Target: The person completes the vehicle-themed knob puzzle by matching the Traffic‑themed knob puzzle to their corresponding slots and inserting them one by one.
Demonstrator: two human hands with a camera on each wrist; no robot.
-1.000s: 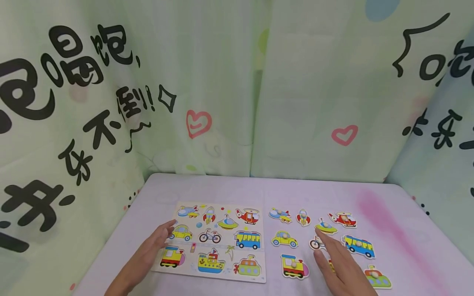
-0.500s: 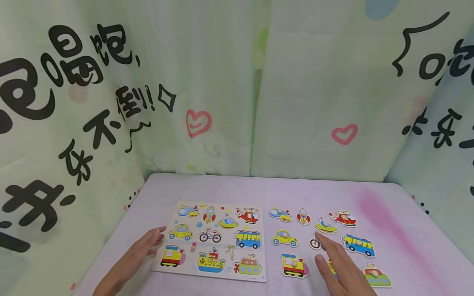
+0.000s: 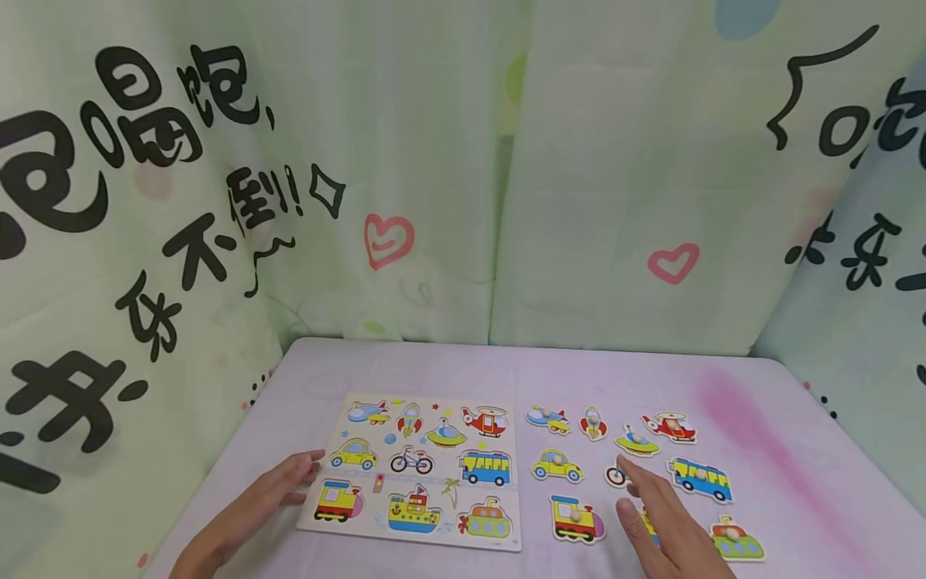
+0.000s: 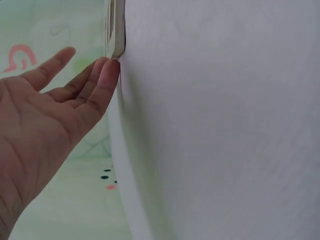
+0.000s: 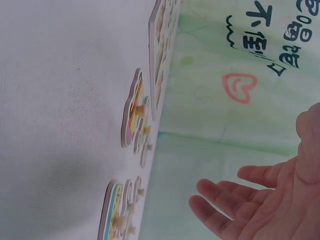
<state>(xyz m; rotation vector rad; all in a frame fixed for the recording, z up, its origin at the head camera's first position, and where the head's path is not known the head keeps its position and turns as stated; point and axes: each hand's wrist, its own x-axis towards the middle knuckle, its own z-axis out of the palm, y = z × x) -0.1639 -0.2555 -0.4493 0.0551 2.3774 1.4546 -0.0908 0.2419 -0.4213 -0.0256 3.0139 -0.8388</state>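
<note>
A wooden peg puzzle board (image 3: 372, 523) printed with vehicles lies left of centre in the head view. Beside its left edge is my left hand (image 3: 256, 503), fingers loosely extended and holding nothing; the left wrist view shows its fingertips right by the board's corner (image 4: 119, 37). My right hand (image 3: 669, 527) hovers with relaxed fingers over the loose knobbed pieces, partly covering the bicycle piece (image 3: 615, 477) and the ship piece (image 3: 649, 527). In the right wrist view this hand (image 5: 265, 200) holds nothing, and the train piece (image 5: 132, 112) lies on the table.
Around my right hand lie the car piece (image 3: 555, 466), the bus piece (image 3: 699, 480), the submarine piece (image 3: 736, 540) and the flying saucer piece (image 3: 637, 441). Farther back are the plane, rocket and helicopter (image 3: 671, 429) pieces. A printed curtain (image 3: 579, 201) encloses the table (image 3: 615, 374).
My left hand has drawn back leftward, from overlapping the board to beside its left edge. The right hand has barely shifted. Board and pieces stay in place.
</note>
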